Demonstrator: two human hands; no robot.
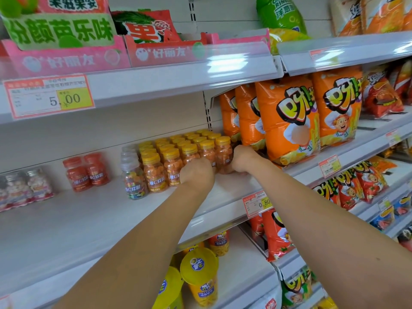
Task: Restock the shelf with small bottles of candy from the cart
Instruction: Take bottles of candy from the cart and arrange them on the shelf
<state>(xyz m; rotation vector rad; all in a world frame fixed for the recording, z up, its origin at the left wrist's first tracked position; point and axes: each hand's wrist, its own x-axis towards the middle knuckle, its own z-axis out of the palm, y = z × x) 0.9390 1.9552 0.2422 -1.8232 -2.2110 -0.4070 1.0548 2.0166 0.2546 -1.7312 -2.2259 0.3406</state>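
5.00 on upper price tag [50, 98], 0.80 on lower tag [258, 204], 好丽友 on pink tray [66, 61], C软糖 on bottles [155, 175]

Orange snack bags [289, 121] stand at right, pink display boxes [66, 60] upper left.

I'm looking at a shop aisle, a supermarket or convenience store by the look of it. The white metal shelving [89, 219] runs in tiers, each lip carrying a clear plastic strip [223, 63] with printed price tags [50, 97] (one reads 5.00, another lower down 0.80). The goods stand in repeated facings: rows of yellow-capped candy bottles [178, 152], orange snack bags [289, 121] upright side by side, pink display cartons [66, 59] above, and yellow cup snacks [200, 275] on the tier below.
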